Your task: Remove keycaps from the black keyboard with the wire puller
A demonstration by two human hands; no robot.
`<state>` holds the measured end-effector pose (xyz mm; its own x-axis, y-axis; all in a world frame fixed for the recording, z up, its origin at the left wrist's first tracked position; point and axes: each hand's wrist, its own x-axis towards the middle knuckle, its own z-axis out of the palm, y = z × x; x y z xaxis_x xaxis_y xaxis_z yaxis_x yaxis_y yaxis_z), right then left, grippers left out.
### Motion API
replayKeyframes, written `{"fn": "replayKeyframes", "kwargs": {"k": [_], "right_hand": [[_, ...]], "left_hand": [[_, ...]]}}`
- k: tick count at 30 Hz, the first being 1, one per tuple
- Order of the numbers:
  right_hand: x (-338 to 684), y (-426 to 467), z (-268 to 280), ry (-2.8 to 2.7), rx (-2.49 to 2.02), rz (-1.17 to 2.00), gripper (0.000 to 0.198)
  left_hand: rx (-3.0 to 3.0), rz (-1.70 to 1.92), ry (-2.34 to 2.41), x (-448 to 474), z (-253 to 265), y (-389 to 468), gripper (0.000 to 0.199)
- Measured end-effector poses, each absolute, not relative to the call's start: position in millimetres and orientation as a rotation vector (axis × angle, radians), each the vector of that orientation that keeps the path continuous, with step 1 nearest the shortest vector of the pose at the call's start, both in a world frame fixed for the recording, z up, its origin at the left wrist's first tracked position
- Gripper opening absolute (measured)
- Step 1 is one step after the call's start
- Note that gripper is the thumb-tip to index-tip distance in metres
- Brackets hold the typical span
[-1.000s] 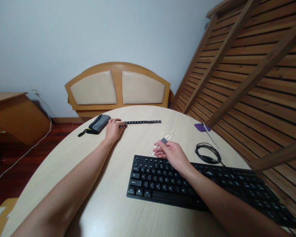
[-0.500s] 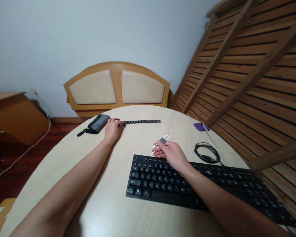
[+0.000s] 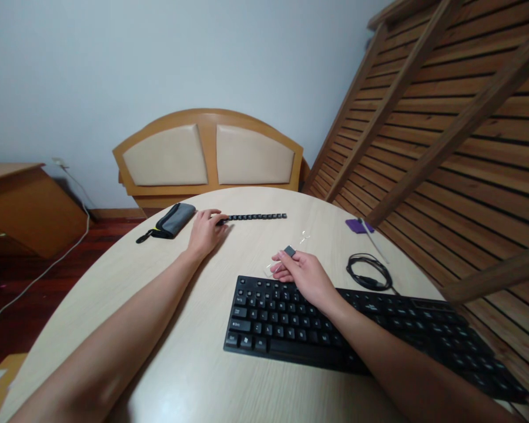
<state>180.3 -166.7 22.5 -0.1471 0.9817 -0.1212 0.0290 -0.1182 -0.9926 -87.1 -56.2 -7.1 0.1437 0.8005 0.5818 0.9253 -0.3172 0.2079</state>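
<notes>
Head view: left hand (image 3: 206,234) touches the keycaps (image 3: 255,217), whether gripping I can't tell; a light touch would keep them aligned. Right hand (image 3: 306,273) pinches the puller (image 3: 290,251).

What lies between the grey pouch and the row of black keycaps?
In the head view, the left hand lies between the grey pouch and the row of black keycaps, at the row's left end.

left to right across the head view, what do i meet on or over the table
grey pouch → left hand → row of black keycaps → right hand, holding a wire tool → coiled black cable
</notes>
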Motion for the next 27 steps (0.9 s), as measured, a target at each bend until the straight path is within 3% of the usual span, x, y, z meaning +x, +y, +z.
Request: {"fn": "replayKeyframes", "kwargs": {"k": [4, 11, 17, 27], "right_hand": [[181, -170, 20, -1.421, -1.203, 1.331, 0.035], [187, -179, 31, -1.634, -1.187, 1.214, 0.034], [195, -195, 55, -1.923, -1.254, 1.139, 0.03], [192, -191, 41, -1.954, -1.231, 1.044, 0.032]], "left_hand": [[-2.837, -0.971, -1.453, -57, 12, -82, 0.027], [-3.723, -0.46, -1.332, -17, 44, -121, 0.027], [-3.774, -0.134, -1.258, -15, 47, -127, 0.021], [-3.797, 0.015, -1.284, -21, 52, -123, 0.014]]}}
